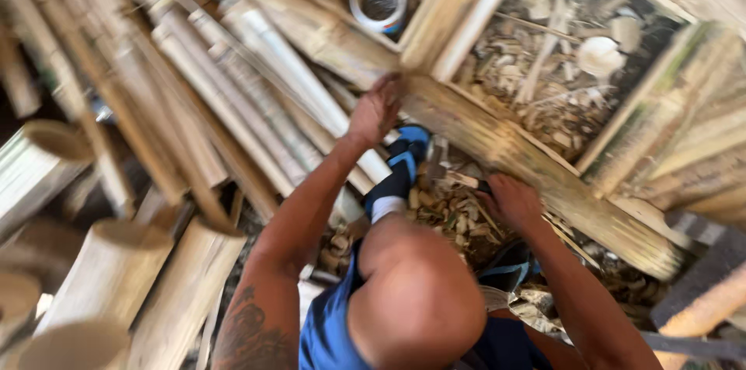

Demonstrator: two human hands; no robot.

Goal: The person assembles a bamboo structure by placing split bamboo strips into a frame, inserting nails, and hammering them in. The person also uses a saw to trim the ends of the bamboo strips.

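Nearest the lens: your bare knee (416,304), blue shorts (326,335) at 7 o'clock of it.

Left hand (375,111): at 12 o'clock of the knee, fingers curled over the upper end of the thick bamboo pole (536,172); grip closed on it.

Right hand (513,200): at 2 o'clock of the knee, pressed against the pole's near side by a small tool handle (460,179); blur hides the fingers, so I cannot tell whether you grip it.

Bamboo pole: runs from 11 o'clock to 4 o'clock across the frame.

Foot in blue-and-black sandal (400,168): between your hands.

Split bamboo lengths (233,98): stacked at 10 o'clock.

Cut bamboo tubes (109,269): at 8 o'clock.

White tape roll (378,1): at 12 o'clock.

Shavings (447,214): beneath the pole.
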